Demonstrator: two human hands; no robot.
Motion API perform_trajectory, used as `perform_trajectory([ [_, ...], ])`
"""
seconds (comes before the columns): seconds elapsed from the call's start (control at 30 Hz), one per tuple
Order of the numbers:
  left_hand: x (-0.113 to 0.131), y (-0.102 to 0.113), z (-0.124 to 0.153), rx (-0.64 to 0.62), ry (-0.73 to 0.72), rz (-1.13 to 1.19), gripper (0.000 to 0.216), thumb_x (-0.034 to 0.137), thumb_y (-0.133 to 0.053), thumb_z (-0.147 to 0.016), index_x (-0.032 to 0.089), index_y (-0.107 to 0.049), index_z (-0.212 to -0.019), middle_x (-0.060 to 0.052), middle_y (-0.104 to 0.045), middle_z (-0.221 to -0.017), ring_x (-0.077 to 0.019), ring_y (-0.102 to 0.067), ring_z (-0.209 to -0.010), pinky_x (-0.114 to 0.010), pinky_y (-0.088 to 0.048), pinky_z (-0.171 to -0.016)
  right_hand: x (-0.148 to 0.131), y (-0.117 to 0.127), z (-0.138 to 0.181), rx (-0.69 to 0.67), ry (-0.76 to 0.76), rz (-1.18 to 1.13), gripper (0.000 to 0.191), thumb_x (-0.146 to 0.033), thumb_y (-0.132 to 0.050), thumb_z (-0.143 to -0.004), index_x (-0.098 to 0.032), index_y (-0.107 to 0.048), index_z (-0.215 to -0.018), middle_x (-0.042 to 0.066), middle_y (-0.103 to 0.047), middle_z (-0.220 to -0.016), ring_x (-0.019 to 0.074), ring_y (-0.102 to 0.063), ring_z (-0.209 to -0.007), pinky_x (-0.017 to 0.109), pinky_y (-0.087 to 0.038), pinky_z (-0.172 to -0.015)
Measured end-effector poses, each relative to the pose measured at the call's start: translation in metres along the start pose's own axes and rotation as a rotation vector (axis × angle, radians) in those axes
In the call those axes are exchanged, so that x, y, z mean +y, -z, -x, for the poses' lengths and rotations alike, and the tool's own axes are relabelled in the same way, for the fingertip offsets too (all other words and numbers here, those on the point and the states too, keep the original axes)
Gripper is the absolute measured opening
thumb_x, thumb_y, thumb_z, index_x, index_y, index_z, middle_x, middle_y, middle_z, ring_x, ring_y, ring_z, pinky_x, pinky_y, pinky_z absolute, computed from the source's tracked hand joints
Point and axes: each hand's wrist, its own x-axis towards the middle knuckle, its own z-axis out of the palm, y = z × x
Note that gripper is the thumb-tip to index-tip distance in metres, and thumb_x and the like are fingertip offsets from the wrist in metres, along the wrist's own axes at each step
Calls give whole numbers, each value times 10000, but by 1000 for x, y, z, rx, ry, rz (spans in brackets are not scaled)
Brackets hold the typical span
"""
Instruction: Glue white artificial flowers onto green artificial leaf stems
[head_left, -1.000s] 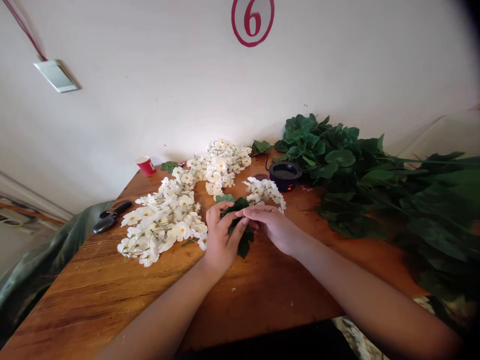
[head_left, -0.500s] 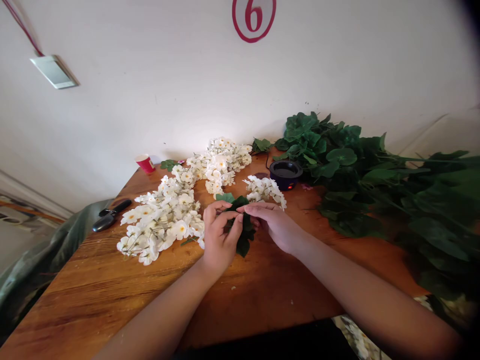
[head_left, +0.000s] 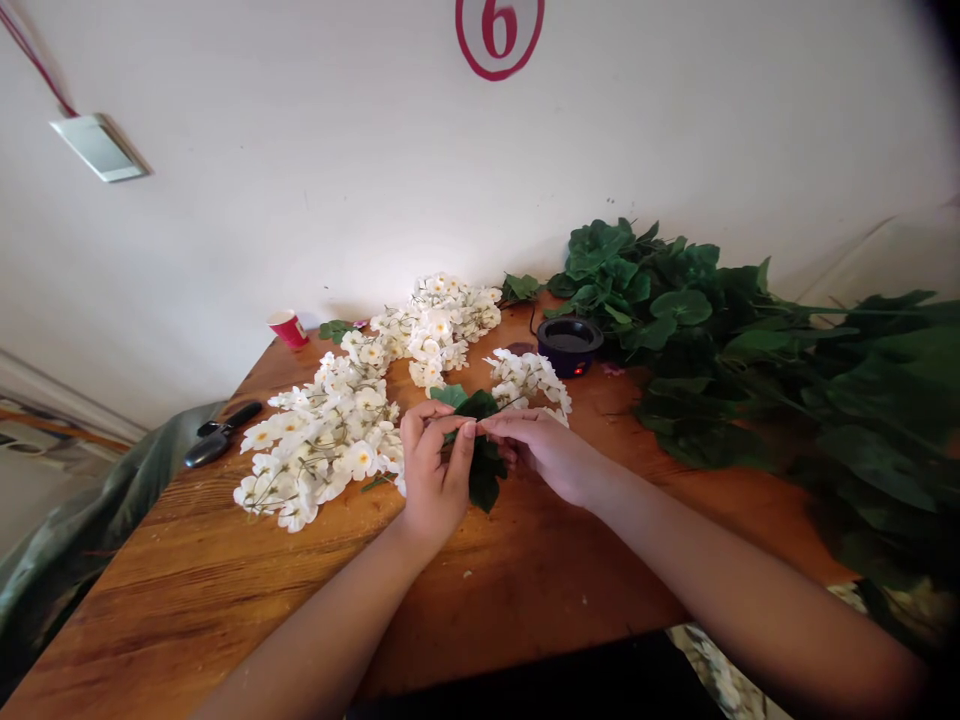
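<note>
Near the middle of the wooden table (head_left: 300, 600), my left hand (head_left: 435, 465) pinches a sprig of green artificial leaves (head_left: 486, 482) between thumb and fingers. My right hand (head_left: 544, 450) meets it from the right, its fingertips closed on the same sprig close to the left fingertips. The leaves fan out behind and below the fingers, and the exact spot they grip is hidden. White artificial flowers (head_left: 322, 440) with yellow centres lie in a long heap just left of my left hand. A smaller bunch of white flowers (head_left: 529, 380) rests beyond my right hand.
Behind the small bunch stands a dark round pot (head_left: 570, 345) with a lit red light and a cord. Large green leaves (head_left: 675, 300) are piled along the right side. A red paper cup (head_left: 288, 328) and a black-handled tool (head_left: 217, 437) sit at the left edge.
The fingertips of both hands have drawn slightly apart, the left shifting a little to the left. Both still grip the leaf sprig. The view has shifted slightly.
</note>
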Motion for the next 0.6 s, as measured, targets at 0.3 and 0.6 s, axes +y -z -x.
perform_trajectory([
  [0.3,6,2,-2,-16,-28,72,62,221,-573,-926,216,-631,-948,-57,-523,-1035,-191,-547,-1037,-389,-469,-932,1,-1,2,-107,28,131,276,-462,-744,-744,-191,-701,-713,-25,-480,-571,118,-389,-571,292,-229,-545],
  [0.6,9,3,-4,-28,145,232,113,290,-551,-948,213,-621,-903,-37,-584,-940,-159,-581,-886,-330,-485,-818,3,-1,3,-289,83,226,262,-462,-746,-764,-202,-739,-793,-7,-607,-726,129,-447,-681,278,-294,-636],
])
